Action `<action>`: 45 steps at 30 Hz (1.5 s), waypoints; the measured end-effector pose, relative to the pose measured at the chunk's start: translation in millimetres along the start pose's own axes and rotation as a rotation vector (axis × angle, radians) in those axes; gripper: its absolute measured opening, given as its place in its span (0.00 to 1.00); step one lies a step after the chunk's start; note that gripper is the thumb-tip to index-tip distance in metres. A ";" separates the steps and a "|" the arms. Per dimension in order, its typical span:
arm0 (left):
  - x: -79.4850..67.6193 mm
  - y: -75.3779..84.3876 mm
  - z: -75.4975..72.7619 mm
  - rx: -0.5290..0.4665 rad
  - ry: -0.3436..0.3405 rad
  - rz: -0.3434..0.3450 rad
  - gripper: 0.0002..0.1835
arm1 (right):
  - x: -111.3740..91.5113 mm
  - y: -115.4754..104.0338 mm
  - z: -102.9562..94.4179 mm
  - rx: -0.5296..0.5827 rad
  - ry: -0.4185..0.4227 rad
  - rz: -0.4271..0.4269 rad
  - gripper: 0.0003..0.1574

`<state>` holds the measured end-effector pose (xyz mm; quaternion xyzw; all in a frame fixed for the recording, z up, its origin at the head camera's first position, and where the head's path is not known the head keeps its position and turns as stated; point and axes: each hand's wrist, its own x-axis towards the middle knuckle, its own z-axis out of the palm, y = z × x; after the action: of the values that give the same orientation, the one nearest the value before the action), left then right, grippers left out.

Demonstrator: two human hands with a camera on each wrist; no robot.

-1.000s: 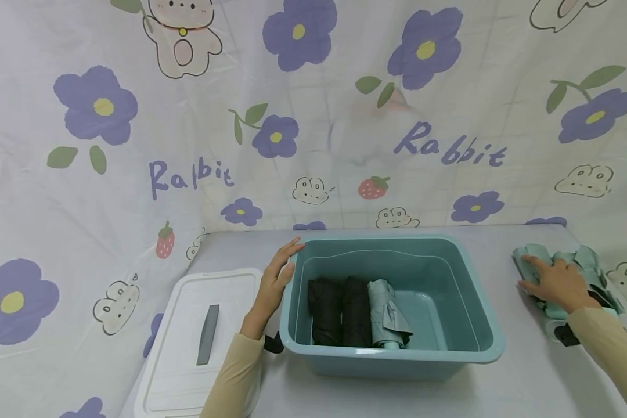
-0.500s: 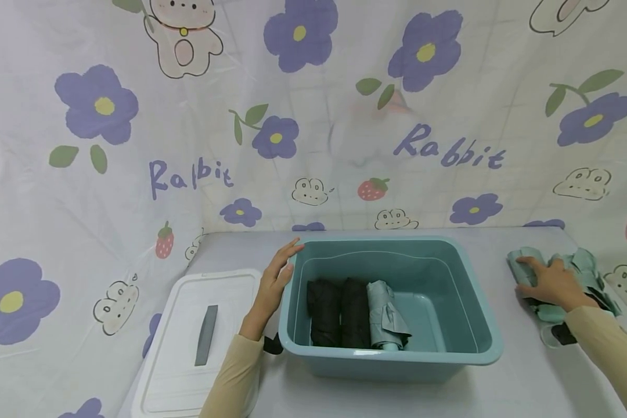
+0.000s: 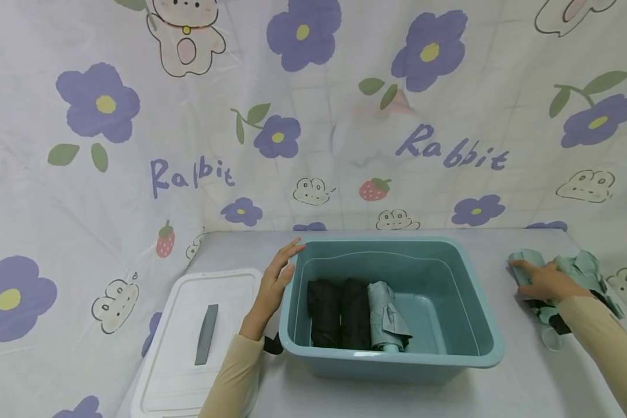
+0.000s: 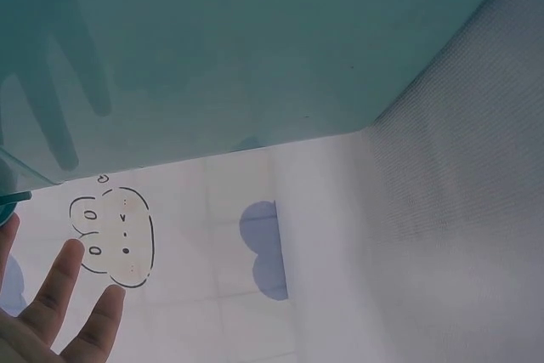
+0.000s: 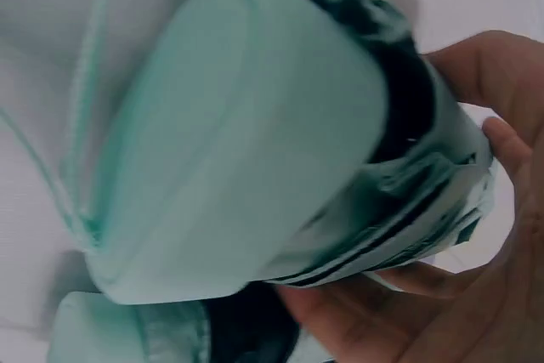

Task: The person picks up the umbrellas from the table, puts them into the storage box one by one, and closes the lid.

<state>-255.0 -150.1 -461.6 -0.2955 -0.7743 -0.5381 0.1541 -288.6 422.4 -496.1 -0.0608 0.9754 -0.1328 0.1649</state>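
My left hand point(image 3: 271, 284) touches the left rim of a blue-green plastic bin point(image 3: 392, 357), its fingers straight. At the right of the head view, my right hand point(image 3: 551, 283) grips a folded mint-green umbrella point(image 3: 528, 257). The right wrist view shows this umbrella's smooth pale handle point(image 5: 246, 142) and loose fabric, with the thumb and fingers on opposite sides. A second mint-green umbrella point(image 3: 584, 270) lies beside it. Inside the bin, two black rolled bundles point(image 3: 325, 313) sit side by side at the left, with a light blue-green folded umbrella point(image 3: 384, 313) next to them.
Left of the bin, a white lid point(image 3: 175, 354) with a grey handle point(image 3: 206, 335) lies flat on the pale table point(image 3: 376, 400). A cloth printed with flowers and rabbits point(image 3: 339, 162) hangs behind and at the sides.
My right hand has shifted slightly left and tightened around the mint-green umbrella, whose end has swung a little toward me. The left hand, bin and its contents stay in place.
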 end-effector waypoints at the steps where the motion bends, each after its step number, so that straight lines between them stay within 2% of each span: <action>1: -0.2 0.1 0.2 0.001 0.000 0.001 0.21 | 0.3 -0.6 -0.6 -0.004 -0.001 0.002 0.42; 12: 0.6 -0.5 -0.5 0.003 -0.007 0.000 0.21 | 6.1 2.8 0.9 0.003 0.051 0.049 0.41; 17: 0.7 -0.7 -0.5 0.000 -0.002 -0.002 0.21 | 3.1 -0.6 -1.4 0.039 0.074 0.082 0.40; 25: 0.5 -1.6 0.0 -0.004 0.001 0.001 0.21 | -1.2 -3.5 -5.4 0.119 0.124 0.069 0.43; 28: 0.6 -1.4 0.2 -0.002 -0.001 0.001 0.21 | -1.4 -4.1 -3.7 0.142 0.161 0.060 0.43; 34: 1.2 -0.8 -0.2 -0.002 -0.004 0.004 0.21 | 0.9 -8.3 -3.2 0.192 0.285 0.009 0.39; 41: 1.6 -0.9 -0.6 -0.004 -0.007 0.005 0.21 | -0.3 -15.1 -4.7 0.248 0.339 -0.006 0.39; 45: 0.2 -0.1 -0.1 0.002 -0.009 -0.002 0.21 | -2.4 -19.1 -1.7 0.277 0.392 0.013 0.38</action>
<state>-255.2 -150.2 -461.5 -0.2969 -0.7758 -0.5362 0.1503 -285.5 404.9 -488.5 -0.0044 0.9616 -0.2737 -0.0202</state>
